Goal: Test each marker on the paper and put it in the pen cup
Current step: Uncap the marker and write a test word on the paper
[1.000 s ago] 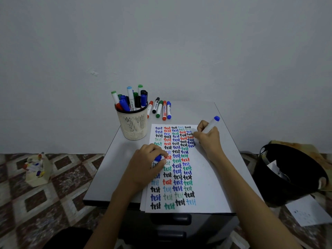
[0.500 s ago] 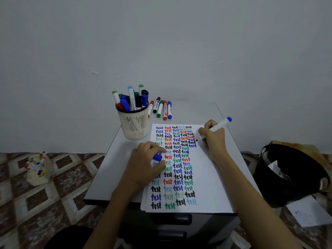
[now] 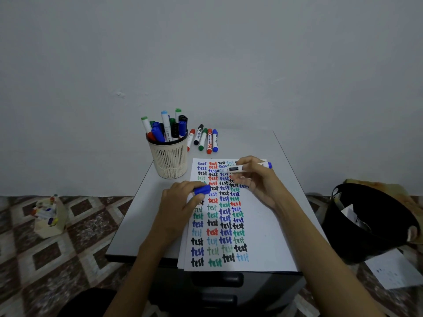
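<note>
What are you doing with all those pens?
A person is testing markers. The right hand holds an uncapped blue marker sideways above the paper, which has rows of "test" in several colours. The left hand holds a blue cap. In the cup stand other markers, and five loose markers lie on the table behind the paper.

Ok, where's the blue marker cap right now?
Head view: the blue cap is held by the left hand over the left edge of the paper, near the pen cup.
</note>
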Motion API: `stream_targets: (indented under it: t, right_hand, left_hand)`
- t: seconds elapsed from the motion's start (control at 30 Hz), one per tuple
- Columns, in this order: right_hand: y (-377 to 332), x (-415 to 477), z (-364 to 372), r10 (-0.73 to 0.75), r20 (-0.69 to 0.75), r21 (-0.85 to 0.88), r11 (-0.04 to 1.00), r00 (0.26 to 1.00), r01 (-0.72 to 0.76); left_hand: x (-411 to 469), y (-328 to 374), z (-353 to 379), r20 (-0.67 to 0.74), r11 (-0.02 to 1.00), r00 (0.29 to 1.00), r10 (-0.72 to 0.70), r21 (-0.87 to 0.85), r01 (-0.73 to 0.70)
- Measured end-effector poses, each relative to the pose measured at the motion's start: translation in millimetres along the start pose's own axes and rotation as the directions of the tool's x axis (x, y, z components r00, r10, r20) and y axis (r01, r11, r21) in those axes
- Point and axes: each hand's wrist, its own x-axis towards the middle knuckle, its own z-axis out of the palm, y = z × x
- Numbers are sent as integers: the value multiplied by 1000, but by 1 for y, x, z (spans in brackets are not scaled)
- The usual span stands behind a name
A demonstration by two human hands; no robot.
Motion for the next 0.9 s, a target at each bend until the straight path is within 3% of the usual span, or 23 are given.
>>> stream_targets:
  t: [0.2, 0.7, 0.8, 0.9]
  right_hand:
    - [2, -1, 3, -13, 60, -126, 992, 998, 21]
    - [6, -3, 10, 8, 117, -208, 978, 993, 17]
    - [11, -7, 16, 43, 156, -273, 962, 987, 1]
    - [17, -9, 20, 22, 151, -438, 898, 988, 47]
  left_hand:
    - [-3, 7, -5, -33, 985, 999, -8, -172, 2]
    - [-3, 8, -6, -91, 979, 996, 1, -205, -19]
    - [-4, 5, -8, -105, 955, 993, -62, -295, 28]
    - [-5, 2, -13, -89, 880, 973, -211, -451, 150]
